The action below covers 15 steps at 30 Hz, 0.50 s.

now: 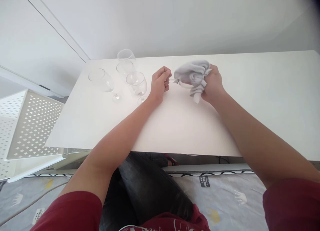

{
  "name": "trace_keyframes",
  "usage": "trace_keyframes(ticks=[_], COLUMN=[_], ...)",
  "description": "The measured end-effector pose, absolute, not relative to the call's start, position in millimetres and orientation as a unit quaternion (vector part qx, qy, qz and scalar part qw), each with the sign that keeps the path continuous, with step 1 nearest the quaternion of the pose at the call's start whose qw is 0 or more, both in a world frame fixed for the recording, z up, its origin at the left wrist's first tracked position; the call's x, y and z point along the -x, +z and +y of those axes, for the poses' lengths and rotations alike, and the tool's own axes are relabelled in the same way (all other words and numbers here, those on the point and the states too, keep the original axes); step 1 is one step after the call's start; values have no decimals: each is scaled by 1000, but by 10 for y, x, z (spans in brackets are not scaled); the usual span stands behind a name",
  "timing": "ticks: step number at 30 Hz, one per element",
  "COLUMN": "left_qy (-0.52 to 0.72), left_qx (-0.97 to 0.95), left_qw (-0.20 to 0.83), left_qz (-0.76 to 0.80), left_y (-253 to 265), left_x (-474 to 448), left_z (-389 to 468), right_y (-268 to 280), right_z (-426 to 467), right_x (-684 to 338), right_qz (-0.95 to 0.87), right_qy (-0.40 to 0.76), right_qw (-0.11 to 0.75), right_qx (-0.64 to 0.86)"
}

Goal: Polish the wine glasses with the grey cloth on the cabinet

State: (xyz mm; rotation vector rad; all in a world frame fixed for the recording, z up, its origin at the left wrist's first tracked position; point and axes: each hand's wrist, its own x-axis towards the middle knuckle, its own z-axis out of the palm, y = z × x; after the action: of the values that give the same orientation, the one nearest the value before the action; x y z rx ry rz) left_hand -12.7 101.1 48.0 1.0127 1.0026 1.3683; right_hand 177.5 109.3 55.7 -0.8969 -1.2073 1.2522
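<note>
Spanning the gap between the two hands, a clear stemmed drinking glass (182,84) was held on its side, with the stem toward the left and the bowl toward the right. The stem was gripped in the narrowly curled left hand (160,83), by which the foot of the glass was concealed. A soft, light-grey, crumpled fabric cloth (196,73) was grasped in the right hand (213,84) and was wrapped over most of the bowl; the far fingers were hidden by its folds. Whether the held glass was in contact with the surface below could not be determined.

To the left of the left hand, a group of clear stemmed wine glasses (138,88) was placed upright; the exact count at the rear was obscured by overlapping transparent rims.

On a small black rectangular label (205,181), the letters "PRESTI" could be read, the remainder being unclear. White script on the dark-red short-sleeved shirt (172,221) was only partly shown and could not be read.

All glassware was located over a smooth white rectangular tabletop (265,114), set against a plain white wall (187,21). A white perforated basket (37,124) was positioned beside its left end. Grey fabric with white and yellow crown motifs (227,204) was visible below the near edge.
</note>
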Motion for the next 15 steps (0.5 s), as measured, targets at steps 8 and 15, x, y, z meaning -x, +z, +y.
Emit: trace_keyframes(ticks=[8, 15], left_qy=[587, 569], left_qx=[-403, -434], left_qw=[556, 552], left_qz=[429, 429], left_y=[438, 440], left_x=[138, 122], left_z=[1055, 1033], right_y=[596, 607], right_z=[1034, 1048], right_x=[-1771, -1826], right_qz=[-636, -658], right_qy=[481, 443], right_qw=[532, 544], right_qx=[285, 275])
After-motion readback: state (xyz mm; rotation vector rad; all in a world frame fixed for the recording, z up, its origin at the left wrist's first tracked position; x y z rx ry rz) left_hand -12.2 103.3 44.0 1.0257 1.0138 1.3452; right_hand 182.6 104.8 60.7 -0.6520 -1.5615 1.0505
